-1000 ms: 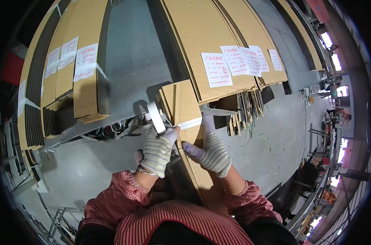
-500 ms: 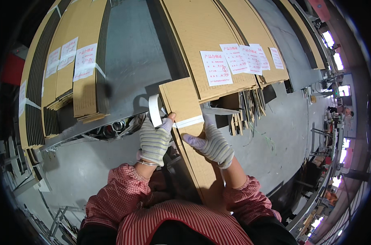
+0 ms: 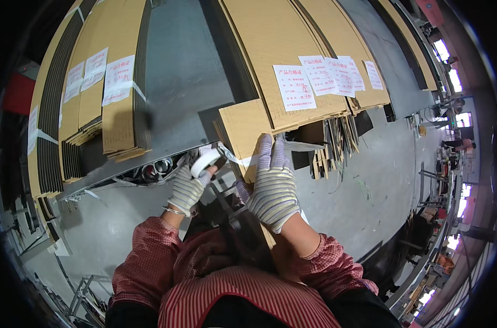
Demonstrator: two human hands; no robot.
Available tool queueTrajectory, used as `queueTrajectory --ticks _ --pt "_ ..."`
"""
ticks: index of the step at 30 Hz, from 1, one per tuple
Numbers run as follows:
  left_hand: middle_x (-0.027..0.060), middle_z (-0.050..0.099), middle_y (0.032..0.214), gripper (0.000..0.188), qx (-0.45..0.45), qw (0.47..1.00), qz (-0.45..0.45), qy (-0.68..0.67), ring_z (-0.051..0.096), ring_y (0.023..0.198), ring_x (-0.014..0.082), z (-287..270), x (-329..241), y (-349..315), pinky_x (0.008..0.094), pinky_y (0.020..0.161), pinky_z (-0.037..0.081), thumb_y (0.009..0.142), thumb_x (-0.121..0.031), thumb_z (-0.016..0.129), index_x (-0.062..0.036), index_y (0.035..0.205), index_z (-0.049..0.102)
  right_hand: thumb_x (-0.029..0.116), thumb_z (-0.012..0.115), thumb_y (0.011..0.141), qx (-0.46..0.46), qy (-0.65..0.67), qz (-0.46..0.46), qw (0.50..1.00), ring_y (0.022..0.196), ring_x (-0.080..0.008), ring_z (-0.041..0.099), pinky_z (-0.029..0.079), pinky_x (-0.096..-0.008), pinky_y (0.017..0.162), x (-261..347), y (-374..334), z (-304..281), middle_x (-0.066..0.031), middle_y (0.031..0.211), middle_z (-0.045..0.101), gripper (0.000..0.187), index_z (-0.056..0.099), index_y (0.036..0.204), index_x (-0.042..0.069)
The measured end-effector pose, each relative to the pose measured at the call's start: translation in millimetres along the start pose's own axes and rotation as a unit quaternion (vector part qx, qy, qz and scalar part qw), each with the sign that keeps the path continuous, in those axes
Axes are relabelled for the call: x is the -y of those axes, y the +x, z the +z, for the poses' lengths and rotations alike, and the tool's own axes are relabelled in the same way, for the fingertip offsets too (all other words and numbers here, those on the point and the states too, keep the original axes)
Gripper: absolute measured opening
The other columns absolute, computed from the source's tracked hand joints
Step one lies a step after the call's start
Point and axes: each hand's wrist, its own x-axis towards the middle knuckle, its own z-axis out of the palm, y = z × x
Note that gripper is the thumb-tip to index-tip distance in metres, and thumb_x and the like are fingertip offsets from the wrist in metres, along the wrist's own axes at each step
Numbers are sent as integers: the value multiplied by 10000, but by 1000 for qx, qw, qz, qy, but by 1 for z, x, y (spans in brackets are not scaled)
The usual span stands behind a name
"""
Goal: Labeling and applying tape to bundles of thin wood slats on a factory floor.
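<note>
A stack of brown cardboard strips (image 3: 242, 124) juts over the table's near edge toward me. My right hand (image 3: 275, 199), in a striped knit glove, lies on top of it with its fingers stretched forward. Partly under those fingers, a white band of tape (image 3: 250, 160) crosses the stack. My gloved left hand (image 3: 187, 188) grips a white tape roll (image 3: 203, 162) to the left of the stack. A slack length of tape (image 3: 228, 153) runs down at the stack's left edge near the roll.
Labelled cardboard stacks (image 3: 120, 115) lie on the grey table (image 3: 172, 82) at left, with more labelled stacks (image 3: 259, 49) at right. Cardboard scraps (image 3: 336, 145) hang below the right edge. A distant person (image 3: 460, 144) is at far right.
My left hand has moved left and slightly down, away from the stack, with the tape roll tilting over. My right hand has shifted left and flattened forward over the band.
</note>
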Motion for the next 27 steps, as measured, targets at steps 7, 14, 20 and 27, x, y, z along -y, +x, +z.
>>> queueTrajectory --ticks 7,14,20,27 --pt "33 656 856 201 -57 997 -22 -41 588 718 111 -1 35 14 269 646 471 851 -184 647 -42 993 638 279 723 669 -17 -42 9 999 1166 -482 405 395 -502 933 0 -1 3 -366 1357 253 1005 133 1419 -37" --pt "139 680 873 309 -83 985 -33 147 652 735 172 20 30 19 280 659 493 810 -285 683 -28 979 646 246 775 640 -9 -28 40 999 1185 -501 387 375 -499 973 9 2 2 -373 1336 291 1030 159 1415 -39" --pt "79 677 927 365 -28 998 -51 12 638 834 163 -7 52 9 290 730 495 836 -244 650 -25 1124 600 269 753 637 8 -89 70 994 1179 -443 421 394 -486 946 12 3 1 -330 1369 277 1052 124 1430 -15" --pt "73 683 931 209 64 972 -16 -225 638 715 136 8 -83 -3 261 622 510 853 -92 597 -12 1044 628 262 733 652 -11 -80 78 994 1188 -444 416 389 -485 954 9 3 6 -333 1369 278 1006 150 1417 -31"
